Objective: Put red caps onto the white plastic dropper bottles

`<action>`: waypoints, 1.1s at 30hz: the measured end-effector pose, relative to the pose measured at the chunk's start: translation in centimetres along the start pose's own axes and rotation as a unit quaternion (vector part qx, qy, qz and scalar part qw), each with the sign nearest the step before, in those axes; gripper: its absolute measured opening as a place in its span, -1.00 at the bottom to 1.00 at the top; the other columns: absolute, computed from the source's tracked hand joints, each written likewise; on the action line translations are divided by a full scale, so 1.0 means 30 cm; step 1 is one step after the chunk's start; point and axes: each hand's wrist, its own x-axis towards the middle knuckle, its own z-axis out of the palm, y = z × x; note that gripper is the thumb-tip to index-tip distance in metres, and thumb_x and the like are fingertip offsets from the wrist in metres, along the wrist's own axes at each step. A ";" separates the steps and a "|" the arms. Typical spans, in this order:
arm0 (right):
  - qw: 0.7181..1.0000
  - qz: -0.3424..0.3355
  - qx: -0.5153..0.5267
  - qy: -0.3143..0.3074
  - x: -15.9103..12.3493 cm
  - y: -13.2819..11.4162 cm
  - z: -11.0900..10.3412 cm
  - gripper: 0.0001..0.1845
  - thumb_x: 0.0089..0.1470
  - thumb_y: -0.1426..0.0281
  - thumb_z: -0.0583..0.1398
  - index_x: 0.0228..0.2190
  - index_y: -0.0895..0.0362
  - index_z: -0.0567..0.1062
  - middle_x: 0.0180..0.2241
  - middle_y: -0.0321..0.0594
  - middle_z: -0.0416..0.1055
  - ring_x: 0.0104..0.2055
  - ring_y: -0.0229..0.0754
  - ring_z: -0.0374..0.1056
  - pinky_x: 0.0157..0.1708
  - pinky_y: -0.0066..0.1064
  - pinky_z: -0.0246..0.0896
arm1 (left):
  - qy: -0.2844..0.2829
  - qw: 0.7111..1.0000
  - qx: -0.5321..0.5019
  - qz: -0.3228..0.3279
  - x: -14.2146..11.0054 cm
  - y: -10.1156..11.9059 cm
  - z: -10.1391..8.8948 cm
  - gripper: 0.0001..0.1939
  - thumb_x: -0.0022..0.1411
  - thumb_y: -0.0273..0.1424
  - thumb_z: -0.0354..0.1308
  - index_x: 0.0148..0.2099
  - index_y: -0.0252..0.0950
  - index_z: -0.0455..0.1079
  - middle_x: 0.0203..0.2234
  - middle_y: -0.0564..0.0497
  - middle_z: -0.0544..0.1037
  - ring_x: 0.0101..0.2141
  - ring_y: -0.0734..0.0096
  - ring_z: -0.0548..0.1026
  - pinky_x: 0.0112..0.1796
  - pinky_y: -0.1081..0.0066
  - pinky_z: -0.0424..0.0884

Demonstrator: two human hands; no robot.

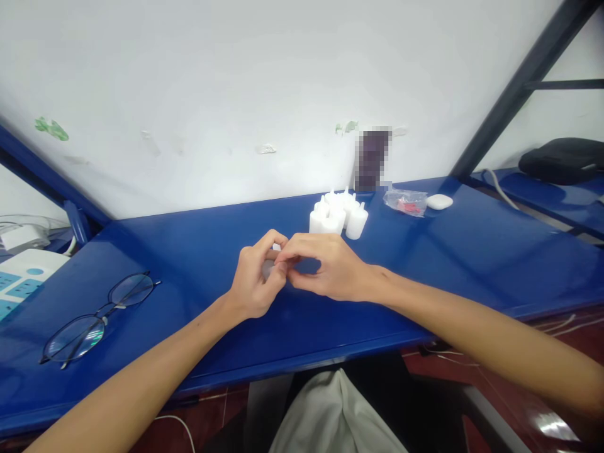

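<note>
My left hand (255, 283) and my right hand (325, 267) meet over the middle of the blue table (448, 258). Both have their fingers curled, and their fingertips pinch together on a small pale piece (270, 269) that is mostly hidden between them. Just beyond the hands, a cluster of several small white plastic bottles (337, 215) with pointed tips stands upright on the table.
Wire-rimmed glasses (97, 314) lie at the left front. A clear bag with red bits (406, 202) and a white oval case (439, 201) lie right of the bottles. A dark upright object (372, 160) leans on the wall. A power strip (19, 280) sits far left.
</note>
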 end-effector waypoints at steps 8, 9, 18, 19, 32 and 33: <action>0.995 0.044 0.019 0.089 0.020 0.001 -0.013 -0.92 0.12 0.49 0.19 -0.30 0.15 0.48 -0.34 -0.23 0.48 -0.33 -0.28 0.43 -0.31 -0.39 0.43 | 0.111 0.993 0.031 -0.008 0.013 -0.026 -0.009 -0.63 0.33 -0.11 -0.07 0.00 -0.28 0.24 -0.65 0.15 0.39 -0.69 0.53 0.23 -0.61 0.47 0.13; 0.991 0.058 0.019 0.115 0.024 0.008 -0.020 -0.92 0.13 0.47 0.19 -0.29 0.15 0.48 -0.33 -0.22 0.47 -0.31 -0.27 0.44 -0.28 -0.38 0.43 | 0.145 0.988 0.037 -0.023 0.018 -0.036 -0.014 -0.64 0.33 -0.13 -0.09 -0.02 -0.27 0.25 -0.66 0.15 0.38 -0.68 0.52 0.24 -0.61 0.48 0.13; 0.985 0.089 -0.130 0.070 0.032 0.071 -0.021 -0.84 0.23 0.45 0.11 -0.19 0.15 0.48 -0.26 -0.21 0.44 -0.40 -0.31 0.31 -0.33 -0.40 0.30 | 0.219 0.970 -0.024 -0.102 0.041 -0.092 -0.025 -0.91 0.12 -0.44 -0.09 -0.36 -0.26 0.23 -0.64 0.11 0.35 -0.66 0.52 0.22 -0.61 0.49 0.14; 0.985 0.086 -0.140 0.057 0.032 0.077 -0.015 -0.82 0.24 0.44 0.10 -0.17 0.16 0.48 -0.25 -0.20 0.44 -0.40 -0.30 0.30 -0.31 -0.38 0.29 | 0.216 0.971 -0.031 -0.099 0.041 -0.091 -0.021 -0.91 0.13 -0.43 -0.09 -0.35 -0.26 0.23 -0.63 0.11 0.36 -0.66 0.52 0.22 -0.61 0.48 0.15; 0.994 -0.002 -0.002 0.114 0.026 0.006 0.017 -0.88 0.16 0.51 0.17 -0.22 0.13 0.42 -0.29 -0.25 0.48 -0.30 -0.29 0.39 -0.26 -0.38 0.37 | 0.118 0.992 -0.036 -0.015 0.011 -0.039 0.013 -0.76 0.37 -0.19 -0.05 -0.19 -0.27 0.27 -0.64 0.15 0.32 -0.62 0.51 0.24 -0.53 0.46 0.18; 0.994 -0.005 0.000 0.111 0.024 -0.001 0.024 -0.88 0.15 0.52 0.16 -0.24 0.13 0.41 -0.30 -0.26 0.48 -0.30 -0.29 0.39 -0.25 -0.37 0.37 | 0.105 0.994 -0.042 -0.007 0.008 -0.035 0.017 -0.76 0.37 -0.19 -0.04 -0.18 -0.27 0.27 -0.64 0.16 0.31 -0.63 0.52 0.23 -0.54 0.46 0.17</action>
